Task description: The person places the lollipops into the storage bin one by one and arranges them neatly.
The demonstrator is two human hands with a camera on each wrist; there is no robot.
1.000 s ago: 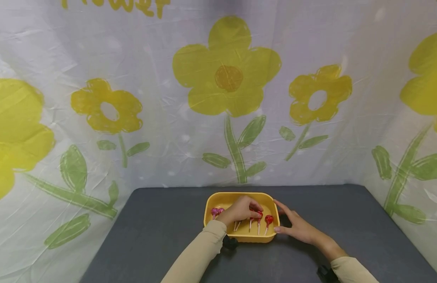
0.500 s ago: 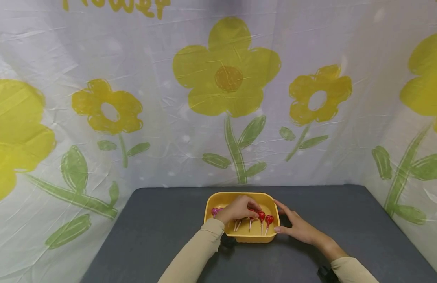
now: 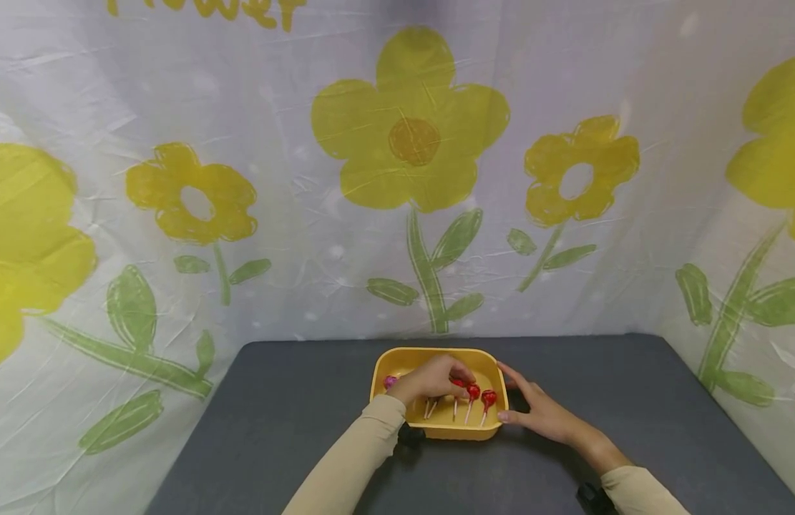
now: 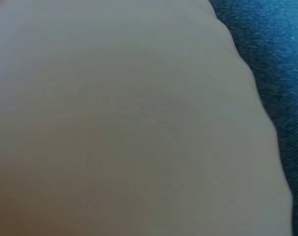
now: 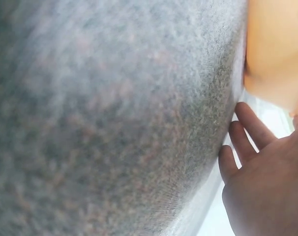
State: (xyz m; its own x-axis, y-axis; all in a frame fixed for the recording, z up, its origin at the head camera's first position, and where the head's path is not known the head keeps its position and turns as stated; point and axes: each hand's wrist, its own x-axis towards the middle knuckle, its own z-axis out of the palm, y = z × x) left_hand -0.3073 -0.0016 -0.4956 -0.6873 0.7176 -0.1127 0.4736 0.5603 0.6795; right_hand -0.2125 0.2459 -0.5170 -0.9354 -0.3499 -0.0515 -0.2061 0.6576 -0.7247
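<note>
In the head view, my left hand (image 3: 436, 378) reaches into a yellow tray (image 3: 436, 433) with its fingers curled down. Thumb and fingertips appear to pinch a red lollipop (image 3: 474, 392); the exact contact is small. Another red lollipop (image 3: 458, 384) lies partly under these fingers, and a third red lollipop (image 3: 489, 398) lies to the right. A purple lollipop (image 3: 389, 382) shows at the tray's left, and my hand hides part of that side. My right hand (image 3: 544, 413) rests against the tray's right side, fingers spread, thumb at the near corner.
The tray stands on a dark grey table (image 3: 294, 400). Behind it hangs a pale cloth (image 3: 294, 286) painted with yellow flowers. In the left wrist view a beige sleeve (image 4: 129, 118) covers most of the picture.
The red lollipop by my left fingertips shifted right, then turned so its stick end points more to the left. My left hand moved slightly left. My right hand stays at the tray.
</note>
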